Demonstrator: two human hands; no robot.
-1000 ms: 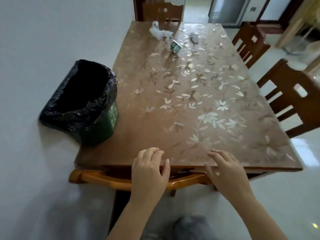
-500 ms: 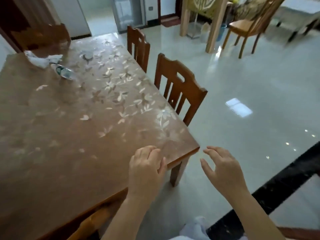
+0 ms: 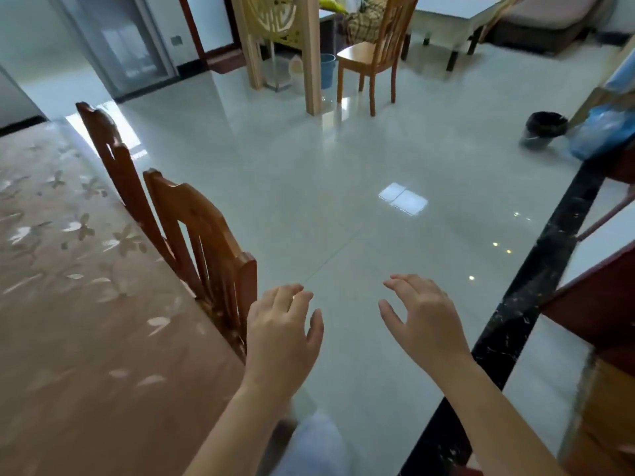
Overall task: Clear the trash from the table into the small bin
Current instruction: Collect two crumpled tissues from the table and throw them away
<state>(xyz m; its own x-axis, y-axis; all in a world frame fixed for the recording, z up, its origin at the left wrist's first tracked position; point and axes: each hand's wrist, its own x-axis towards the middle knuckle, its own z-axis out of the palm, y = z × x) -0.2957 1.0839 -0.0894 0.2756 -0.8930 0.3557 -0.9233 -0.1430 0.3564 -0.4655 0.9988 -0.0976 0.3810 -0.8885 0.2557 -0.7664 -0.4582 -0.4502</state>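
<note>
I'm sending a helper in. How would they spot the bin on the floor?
Look across the shiny tiled floor to its far right side. Beside a blue plastic bag stands a small round bin, the only thing there with a black liner.

Open floor (image 3: pixel 343 187) ahead – two chairs (image 3: pixel 206 242) line the table (image 3: pixel 68 338) at left.

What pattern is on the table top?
Pale flowers and leaves on brown table top, head view.
</note>
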